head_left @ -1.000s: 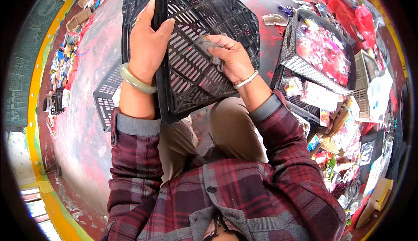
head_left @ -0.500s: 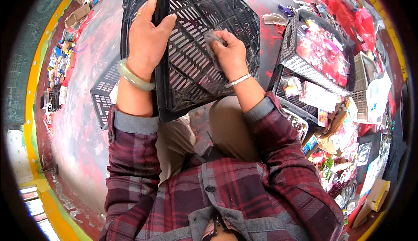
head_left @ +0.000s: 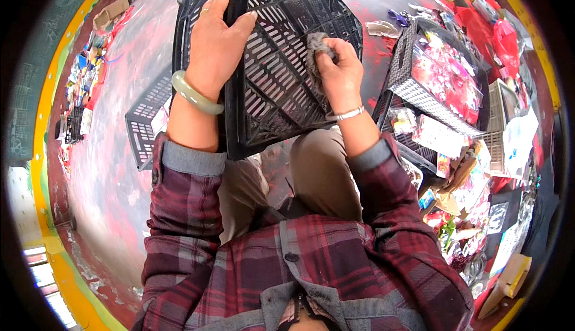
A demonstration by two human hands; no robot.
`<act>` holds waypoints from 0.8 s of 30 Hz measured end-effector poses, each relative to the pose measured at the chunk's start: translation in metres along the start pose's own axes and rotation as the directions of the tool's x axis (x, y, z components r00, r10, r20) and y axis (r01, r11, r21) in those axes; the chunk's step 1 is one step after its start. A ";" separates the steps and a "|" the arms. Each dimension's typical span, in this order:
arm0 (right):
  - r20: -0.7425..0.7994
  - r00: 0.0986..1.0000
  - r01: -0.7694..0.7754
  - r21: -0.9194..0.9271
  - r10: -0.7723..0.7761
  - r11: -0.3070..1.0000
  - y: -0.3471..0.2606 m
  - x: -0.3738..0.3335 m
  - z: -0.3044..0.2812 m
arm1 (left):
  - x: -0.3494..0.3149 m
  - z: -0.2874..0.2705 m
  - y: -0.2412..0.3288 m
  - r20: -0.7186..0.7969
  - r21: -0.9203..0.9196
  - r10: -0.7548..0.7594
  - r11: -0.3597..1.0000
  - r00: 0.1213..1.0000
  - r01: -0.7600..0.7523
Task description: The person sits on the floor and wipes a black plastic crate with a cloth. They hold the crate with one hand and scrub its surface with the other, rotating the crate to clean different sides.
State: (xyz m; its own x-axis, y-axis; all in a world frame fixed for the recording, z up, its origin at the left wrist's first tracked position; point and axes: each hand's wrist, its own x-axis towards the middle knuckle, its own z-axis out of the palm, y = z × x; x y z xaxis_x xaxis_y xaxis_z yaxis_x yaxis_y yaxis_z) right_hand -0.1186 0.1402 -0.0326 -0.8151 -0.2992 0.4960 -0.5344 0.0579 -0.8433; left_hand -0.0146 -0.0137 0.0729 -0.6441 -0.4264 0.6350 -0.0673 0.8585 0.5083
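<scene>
Black crate [head_left: 281, 55], grey rag [head_left: 313, 60], maroon plaid shirt [head_left: 335, 259]

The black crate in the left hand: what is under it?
Below the black crate, brown trouser legs show, with floor between them. The rest is covered; whether the crate touches the legs cannot be told.

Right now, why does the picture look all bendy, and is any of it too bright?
In the head view, the yellow stripe curves because the lens is a fisheye; in that view too, the floor looks washed out at left, while the crate is dark but its slots show.
</scene>
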 end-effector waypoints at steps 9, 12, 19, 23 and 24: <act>0.500 0.865 -0.325 0.486 0.046 0.811 -0.065 -0.035 0.009 | 0.000 0.000 -0.002 -0.016 0.001 -0.021 1.000 1.000 0.021; 0.392 0.902 -0.053 0.513 -0.179 0.857 -0.054 -0.028 0.012 | 0.000 -0.003 -0.003 0.001 -0.007 -0.007 1.000 1.000 0.007; 0.203 0.920 0.313 0.128 -0.334 0.941 -0.019 -0.029 0.010 | -0.001 -0.009 -0.002 0.061 -0.224 -0.117 0.966 0.991 0.128; 0.421 0.877 -0.417 0.433 0.230 0.799 -0.047 -0.039 0.011 | 0.000 -0.016 0.013 0.037 -0.117 -0.143 0.982 0.989 0.146; 0.510 0.857 -0.314 0.406 0.073 0.858 -0.062 -0.044 0.004 | 0.001 -0.016 0.015 0.028 -0.023 -0.104 0.994 0.994 0.105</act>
State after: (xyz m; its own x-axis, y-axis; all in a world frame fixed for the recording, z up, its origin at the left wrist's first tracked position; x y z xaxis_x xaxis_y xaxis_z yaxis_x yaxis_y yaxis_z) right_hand -0.0485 0.1459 -0.0030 -0.6239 -0.7376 0.2581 -0.1116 -0.2428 -0.9636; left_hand -0.0040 -0.0061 0.0906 -0.6544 -0.5055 0.5623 -0.1170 0.8024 0.5852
